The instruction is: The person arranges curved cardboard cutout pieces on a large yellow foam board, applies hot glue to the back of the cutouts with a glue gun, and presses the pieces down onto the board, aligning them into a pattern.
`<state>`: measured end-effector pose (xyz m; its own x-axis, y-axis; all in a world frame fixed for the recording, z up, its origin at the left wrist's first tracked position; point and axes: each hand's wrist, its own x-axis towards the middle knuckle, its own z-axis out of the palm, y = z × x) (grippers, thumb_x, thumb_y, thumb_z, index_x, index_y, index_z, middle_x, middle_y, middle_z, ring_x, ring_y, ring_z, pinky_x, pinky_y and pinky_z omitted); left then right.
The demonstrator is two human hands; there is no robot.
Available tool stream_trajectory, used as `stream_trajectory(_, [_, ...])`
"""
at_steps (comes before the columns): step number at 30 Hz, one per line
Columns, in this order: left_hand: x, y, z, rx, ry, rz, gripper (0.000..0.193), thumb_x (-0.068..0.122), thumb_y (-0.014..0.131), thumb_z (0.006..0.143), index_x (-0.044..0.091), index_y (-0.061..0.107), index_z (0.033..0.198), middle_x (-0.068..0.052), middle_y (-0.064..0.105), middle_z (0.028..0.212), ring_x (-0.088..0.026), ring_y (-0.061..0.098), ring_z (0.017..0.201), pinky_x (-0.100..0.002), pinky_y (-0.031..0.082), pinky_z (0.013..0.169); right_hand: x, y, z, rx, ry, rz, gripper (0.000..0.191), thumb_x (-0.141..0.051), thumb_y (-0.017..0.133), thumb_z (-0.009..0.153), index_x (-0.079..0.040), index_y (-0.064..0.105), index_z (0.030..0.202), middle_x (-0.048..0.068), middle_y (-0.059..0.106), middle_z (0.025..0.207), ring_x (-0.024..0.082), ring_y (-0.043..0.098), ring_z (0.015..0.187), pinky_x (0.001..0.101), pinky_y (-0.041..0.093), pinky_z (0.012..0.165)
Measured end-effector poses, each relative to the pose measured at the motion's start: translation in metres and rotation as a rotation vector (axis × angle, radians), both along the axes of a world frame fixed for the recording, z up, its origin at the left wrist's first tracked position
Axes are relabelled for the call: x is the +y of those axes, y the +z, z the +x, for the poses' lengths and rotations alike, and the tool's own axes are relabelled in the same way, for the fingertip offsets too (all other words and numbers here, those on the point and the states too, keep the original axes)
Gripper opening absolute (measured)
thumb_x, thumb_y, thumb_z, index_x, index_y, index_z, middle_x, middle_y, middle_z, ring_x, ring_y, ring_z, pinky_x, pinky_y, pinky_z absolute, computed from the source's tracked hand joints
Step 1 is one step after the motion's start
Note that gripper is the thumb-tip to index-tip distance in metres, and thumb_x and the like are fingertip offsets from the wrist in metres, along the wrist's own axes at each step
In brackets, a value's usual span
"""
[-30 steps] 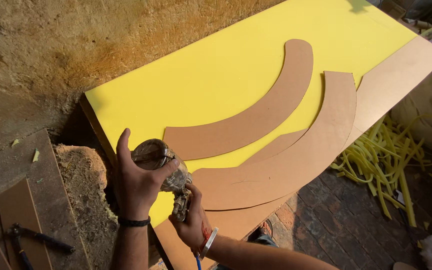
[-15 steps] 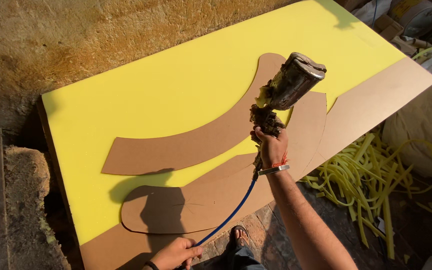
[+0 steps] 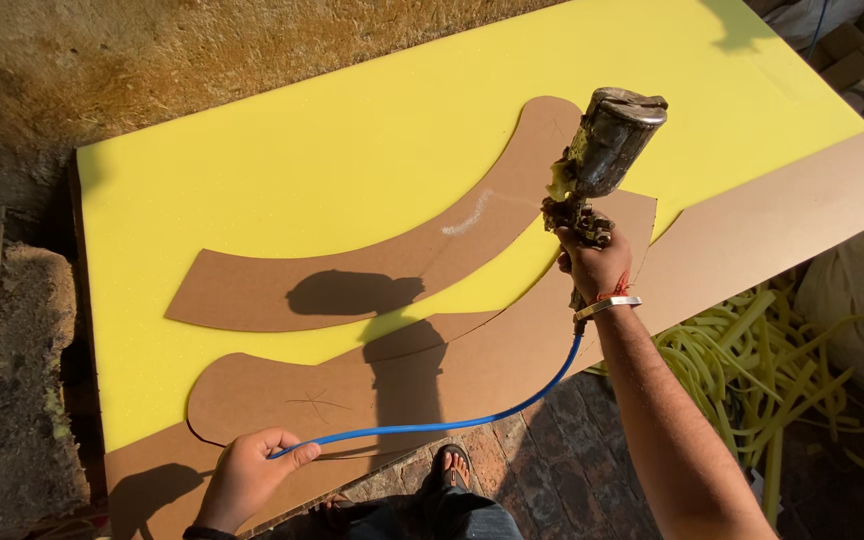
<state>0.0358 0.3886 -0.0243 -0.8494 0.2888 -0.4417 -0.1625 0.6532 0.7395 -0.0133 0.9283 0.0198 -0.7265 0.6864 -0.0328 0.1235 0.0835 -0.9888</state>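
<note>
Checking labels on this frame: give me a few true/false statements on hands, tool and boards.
1. The right hand holds a spray gun above the boards. True.
2. The left hand rests flat on the yellow foam sheet. False: it is closed on the blue hose, over the lower curved board.
3. The hose runs from the left hand up to the gun. True.
4. Only one curved board lies on the foam. False: there are two, the upper curved board and the lower one.
5. Yellow foam strips lie in a heap at the right, off the sheet. True.
</note>
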Motion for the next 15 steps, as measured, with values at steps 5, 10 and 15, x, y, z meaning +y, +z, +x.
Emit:
stream_trajectory(5, [-0.012, -0.052, 0.012, -0.364, 0.079, -0.098, 0.037, 0.039, 0.079, 0.088, 0.002, 0.081, 0.083, -0.002, 0.058, 0.057, -0.011, 0.053, 0.055, -0.028, 0.043, 0.055, 0.059, 0.012, -0.034, 0.168, -0.136, 0.012, 0.037, -0.009, 0.077, 0.092, -0.001, 0.059, 0.123, 0.005, 0.07, 0.084, 0.011, 0.064, 0.057, 0.0274, 0.053, 0.048])
stream_trajectory(10, [-0.016, -0.09, 0.005, -0.206, 0.181, -0.076, 0.039, 0.039, 0.084, 0.085, 0.0, 0.081, 0.08, -0.005, 0.061, 0.058, -0.012, 0.054, 0.057, -0.029, 0.044, 0.056, 0.091, 0.022, -0.052, 0.18, -0.222, 0.067, 0.035, -0.01, 0.077, 0.095, -0.003, 0.063, 0.127, 0.006, 0.069, 0.084, 0.011, 0.065, 0.058, 0.0267, 0.055, 0.049])
stream_trajectory(15, [0.015, -0.075, -0.017, -0.062, 0.266, -0.121, 0.037, 0.041, 0.079, 0.085, 0.004, 0.085, 0.086, -0.002, 0.057, 0.059, -0.01, 0.049, 0.06, -0.029, 0.043, 0.059, 0.109, 0.03, -0.051, 0.146, -0.252, 0.111, 0.038, -0.011, 0.078, 0.093, -0.005, 0.063, 0.127, 0.004, 0.071, 0.086, 0.011, 0.066, 0.059, 0.0262, 0.056, 0.05])
